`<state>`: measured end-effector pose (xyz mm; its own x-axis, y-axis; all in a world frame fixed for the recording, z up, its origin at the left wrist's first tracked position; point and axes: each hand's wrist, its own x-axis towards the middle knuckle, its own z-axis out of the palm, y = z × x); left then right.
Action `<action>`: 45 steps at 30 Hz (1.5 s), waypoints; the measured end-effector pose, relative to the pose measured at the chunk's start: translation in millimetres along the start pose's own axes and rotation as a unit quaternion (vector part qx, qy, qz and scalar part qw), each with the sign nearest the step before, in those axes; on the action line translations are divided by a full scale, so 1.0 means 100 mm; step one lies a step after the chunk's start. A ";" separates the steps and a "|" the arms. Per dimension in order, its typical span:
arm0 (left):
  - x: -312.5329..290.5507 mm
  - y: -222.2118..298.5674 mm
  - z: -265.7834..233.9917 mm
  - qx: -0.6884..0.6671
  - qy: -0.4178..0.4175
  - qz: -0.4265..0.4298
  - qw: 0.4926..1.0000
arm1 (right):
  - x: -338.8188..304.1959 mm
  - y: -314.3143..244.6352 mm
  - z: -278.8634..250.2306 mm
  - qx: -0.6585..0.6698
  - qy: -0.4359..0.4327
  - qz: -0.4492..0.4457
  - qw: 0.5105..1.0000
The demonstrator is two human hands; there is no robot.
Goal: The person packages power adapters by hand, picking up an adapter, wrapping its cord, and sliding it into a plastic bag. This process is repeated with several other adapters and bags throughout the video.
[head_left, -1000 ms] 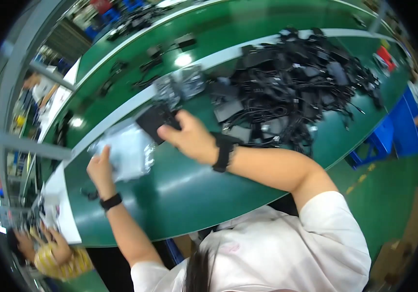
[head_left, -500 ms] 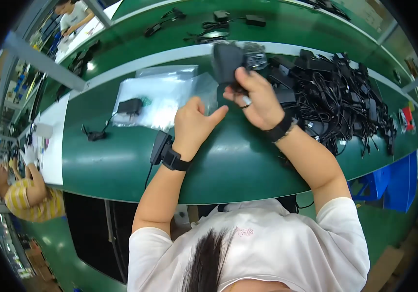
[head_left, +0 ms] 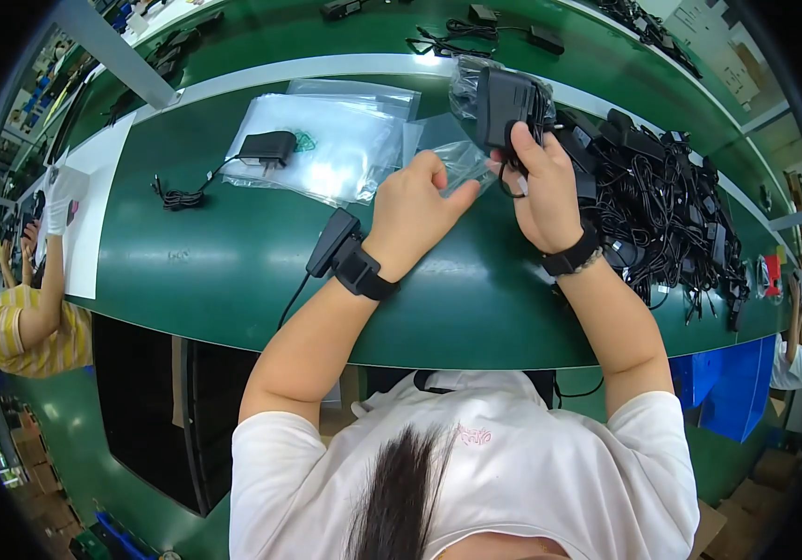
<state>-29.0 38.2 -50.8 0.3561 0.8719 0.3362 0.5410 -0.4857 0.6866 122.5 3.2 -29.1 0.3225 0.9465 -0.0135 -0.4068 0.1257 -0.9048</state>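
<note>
My right hand (head_left: 548, 191) is closed round a black power adapter (head_left: 504, 107) and its bundled cord, held up over the far side of the bench. Beside it, my left hand (head_left: 422, 210) has its index finger bent and its thumb stretched out, at the edge of a clear plastic bag (head_left: 452, 147). The bag appears gripped there, though the other fingertips are hidden. Left of it lies a stack of clear plastic bags (head_left: 340, 149). A single black adapter (head_left: 267, 147) rests on that stack, its coiled cord (head_left: 180, 196) on the green bench top.
A large heap of black adapters and cords (head_left: 653, 205) covers the bench's right side. Behind my right hand is a wrapped adapter (head_left: 466, 84). A raised rail (head_left: 345, 63) borders the far edge. A co-worker (head_left: 32, 322) stands at left. Blue bins (head_left: 732, 383) sit below right.
My right hand has turned the adapter so its broad face shows. The clear bag near my left hand has shifted right relative to the stack. The whole view has also shifted.
</note>
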 end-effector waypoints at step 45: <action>-0.10 0.08 -0.27 -0.120 0.274 0.242 0.923 | 0.08 0.28 0.40 -0.422 -0.169 -0.390 0.801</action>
<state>-49.3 27.7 -31.2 0.0367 0.4884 0.8719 0.2119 -0.8564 0.4708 79.2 26.4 -37.8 -0.1110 0.7228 0.6821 0.5736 0.6070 -0.5500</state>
